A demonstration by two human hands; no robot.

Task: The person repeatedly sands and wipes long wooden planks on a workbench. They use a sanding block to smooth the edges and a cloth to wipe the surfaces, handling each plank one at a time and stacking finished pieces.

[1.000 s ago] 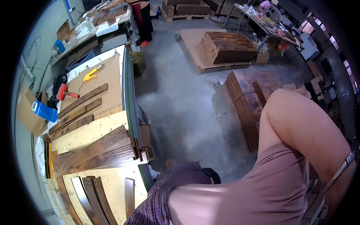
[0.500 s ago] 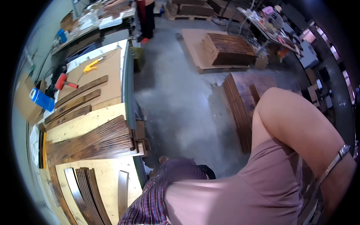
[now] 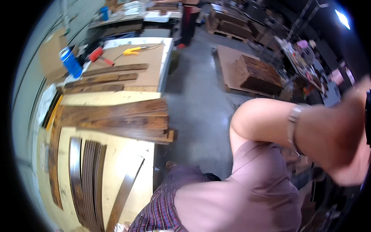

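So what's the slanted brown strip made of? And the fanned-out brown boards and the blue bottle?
The slanted brown strip looks like stained wood, glossy where it catches light, though blur leaves that open. The fanned-out brown boards seem wooden too: blotchy dark stain, grain-like streaks. The blue bottle is probably plastic, judging by its smooth, bright colour.

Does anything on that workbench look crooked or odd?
Mildly: near the picture's bottom, one brown strip slants, while the grouped strips to its left lie nearly parallel. Farther up the bench, overlapping boards fan out unevenly.
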